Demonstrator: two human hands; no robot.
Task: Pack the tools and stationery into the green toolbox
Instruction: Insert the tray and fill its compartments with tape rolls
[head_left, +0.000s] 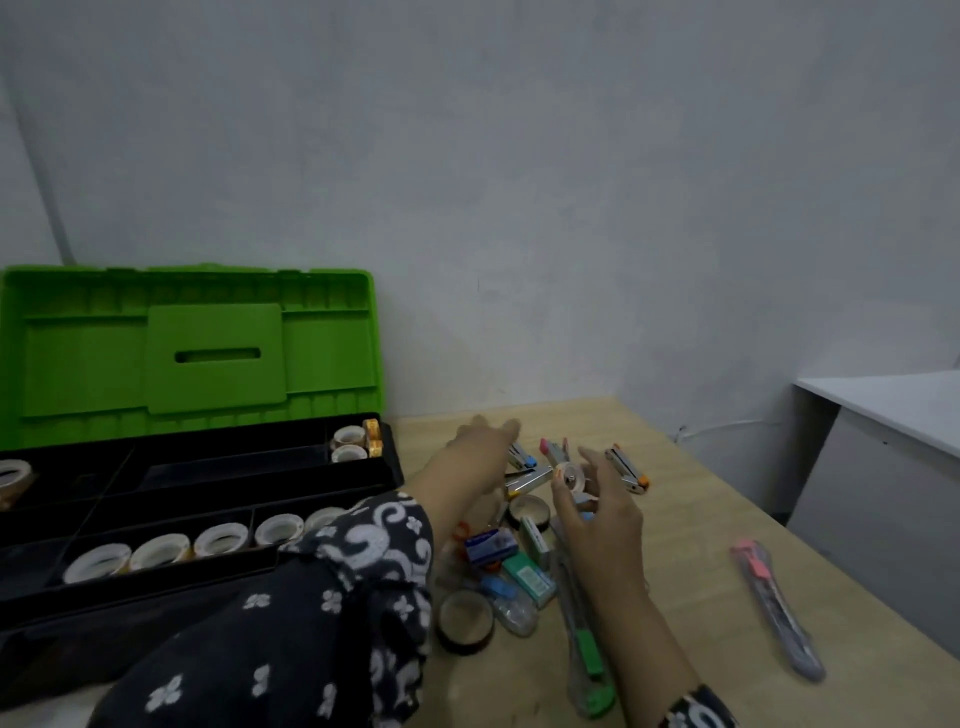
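The green toolbox (197, 332) stands open at the left, lid upright, with a black tray (208, 467) holding several tape rolls (156, 551). My left hand (478, 447) reaches over a pile of stationery, fingers stretched toward a blue-tipped stapler (522, 457). My right hand (597, 504) pinches a small tape roll (569, 475) above the pile. Near it lie a pink-tipped stapler (553, 449) and an orange-tipped stapler (626, 467). Staple boxes (491, 543), black tape rolls (465, 621) and a green cutter (589, 654) lie below.
A pink cutter in its packet (776, 608) lies apart at the right on the wooden table (701, 519). A white desk (893, 410) stands beyond the table's right edge. A grey wall runs behind the table.
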